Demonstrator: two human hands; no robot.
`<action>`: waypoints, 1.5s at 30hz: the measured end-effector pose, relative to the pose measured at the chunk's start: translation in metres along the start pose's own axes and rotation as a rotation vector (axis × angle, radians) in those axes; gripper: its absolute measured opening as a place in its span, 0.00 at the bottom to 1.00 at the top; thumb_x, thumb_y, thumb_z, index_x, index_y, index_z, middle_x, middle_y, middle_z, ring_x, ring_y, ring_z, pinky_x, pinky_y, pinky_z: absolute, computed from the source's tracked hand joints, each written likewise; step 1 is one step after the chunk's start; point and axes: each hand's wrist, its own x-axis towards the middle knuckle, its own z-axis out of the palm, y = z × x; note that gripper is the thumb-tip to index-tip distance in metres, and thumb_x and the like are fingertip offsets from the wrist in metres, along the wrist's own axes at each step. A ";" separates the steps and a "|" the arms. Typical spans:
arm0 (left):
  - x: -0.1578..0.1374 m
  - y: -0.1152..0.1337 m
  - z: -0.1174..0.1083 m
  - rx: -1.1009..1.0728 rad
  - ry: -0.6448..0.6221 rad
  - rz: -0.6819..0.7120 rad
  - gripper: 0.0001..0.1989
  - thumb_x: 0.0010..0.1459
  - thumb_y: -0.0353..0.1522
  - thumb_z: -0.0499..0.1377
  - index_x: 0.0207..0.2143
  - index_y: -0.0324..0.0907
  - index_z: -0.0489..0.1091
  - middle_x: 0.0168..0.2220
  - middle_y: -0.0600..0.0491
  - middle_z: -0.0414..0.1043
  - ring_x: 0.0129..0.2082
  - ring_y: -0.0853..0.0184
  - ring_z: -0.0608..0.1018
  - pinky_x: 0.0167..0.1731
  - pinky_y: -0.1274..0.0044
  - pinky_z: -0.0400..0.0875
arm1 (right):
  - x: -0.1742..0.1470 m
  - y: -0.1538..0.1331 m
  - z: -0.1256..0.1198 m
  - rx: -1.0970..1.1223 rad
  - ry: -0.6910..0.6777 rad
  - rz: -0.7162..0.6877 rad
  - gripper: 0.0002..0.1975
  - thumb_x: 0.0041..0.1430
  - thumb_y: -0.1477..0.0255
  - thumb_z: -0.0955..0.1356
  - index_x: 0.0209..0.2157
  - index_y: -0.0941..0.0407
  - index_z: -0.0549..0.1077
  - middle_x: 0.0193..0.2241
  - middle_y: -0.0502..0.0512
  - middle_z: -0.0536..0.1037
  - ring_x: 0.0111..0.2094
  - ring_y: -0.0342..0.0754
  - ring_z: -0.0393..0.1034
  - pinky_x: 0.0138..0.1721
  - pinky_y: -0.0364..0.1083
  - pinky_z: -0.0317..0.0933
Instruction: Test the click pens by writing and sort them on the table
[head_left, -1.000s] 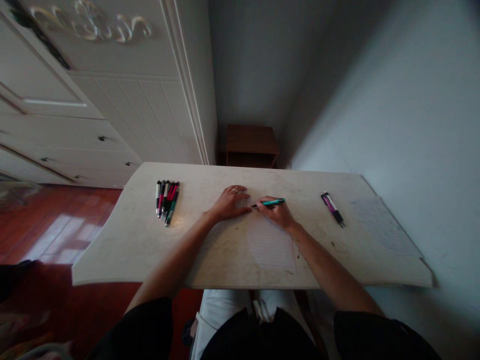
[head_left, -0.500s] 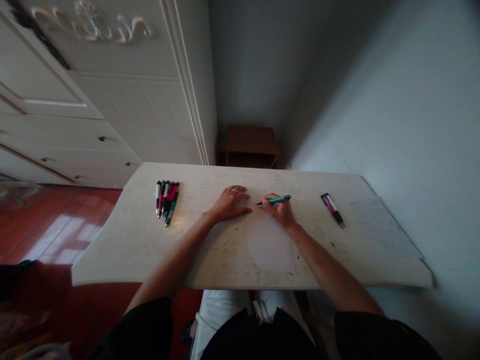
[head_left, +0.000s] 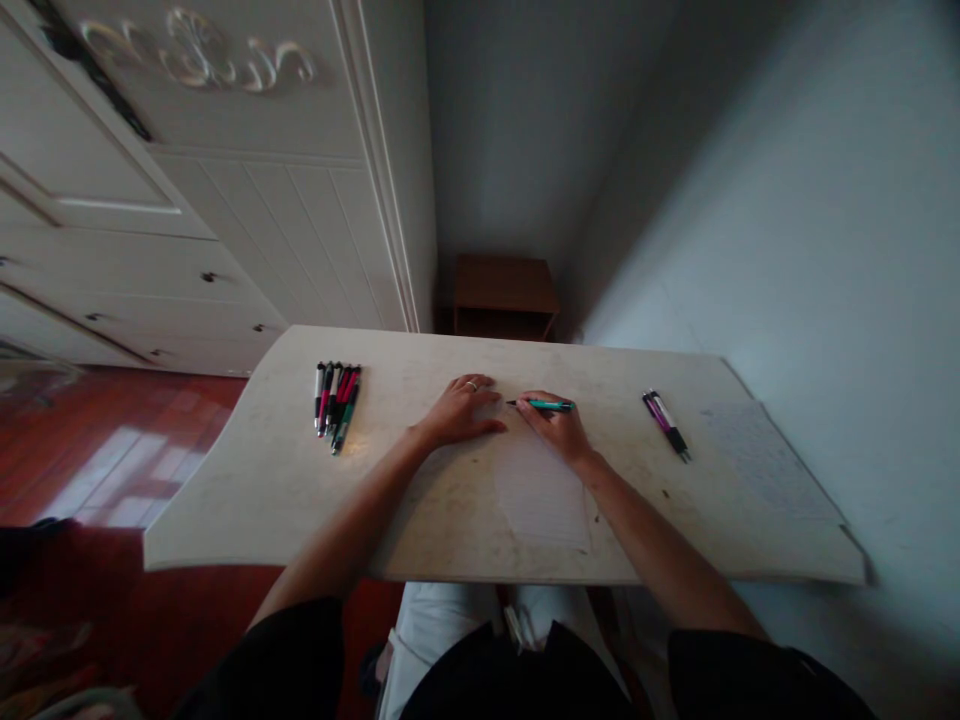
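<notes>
A lined sheet of paper (head_left: 540,495) lies in the middle of the white table, partly covered by my hands at its far end. My right hand (head_left: 559,425) grips a teal pen (head_left: 551,405) with a black grip, its tip pointing left at the upper part of the sheet. Flat beside the tip rests my left hand (head_left: 463,410), fingers apart, a ring on one finger, at the paper's upper left edge. Any writing on the sheet is too faint to make out.
Several pens (head_left: 337,405) lie bunched on the left of the table (head_left: 247,500). Two more pens (head_left: 665,425) lie to the right, near a written sheet (head_left: 772,460) by the wall. Beyond the table stand a brown wooden stand (head_left: 502,285) and a white cabinet (head_left: 300,220).
The teal pen has tilted flatter, and its tip has shifted slightly left and up with my right hand. My left hand stays in place on the table.
</notes>
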 end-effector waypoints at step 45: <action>0.000 0.001 -0.001 -0.025 0.001 -0.020 0.28 0.52 0.50 0.63 0.50 0.44 0.73 0.56 0.43 0.67 0.59 0.54 0.66 0.58 0.61 0.60 | 0.000 0.017 -0.002 -0.177 0.086 0.038 0.13 0.59 0.64 0.64 0.31 0.56 0.75 0.21 0.54 0.77 0.21 0.46 0.69 0.25 0.42 0.61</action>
